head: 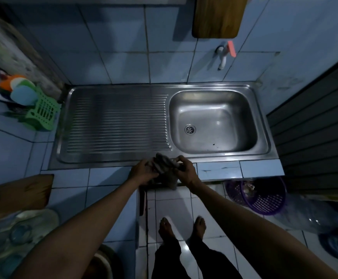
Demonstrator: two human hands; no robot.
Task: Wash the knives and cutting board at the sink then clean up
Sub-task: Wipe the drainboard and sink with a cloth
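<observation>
left hand [144, 171] + right hand [186, 171] both clutch grey cloth [165, 164] at front rim of sink [123, 159] | cutting board [218, 17] hangs on wall above tap [223, 55]; knives not visible | risk: loose cloth tail slips to floor, wet tiles under bare feet

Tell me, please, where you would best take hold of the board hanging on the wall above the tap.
Grip the board by its lower edge and rounded bottom corners, coming from below and in front. It hangs flat against the wall above the tap, and its top runs out of view, so only the lower part is open to a hand. Both hands are busy with the cloth.
</observation>
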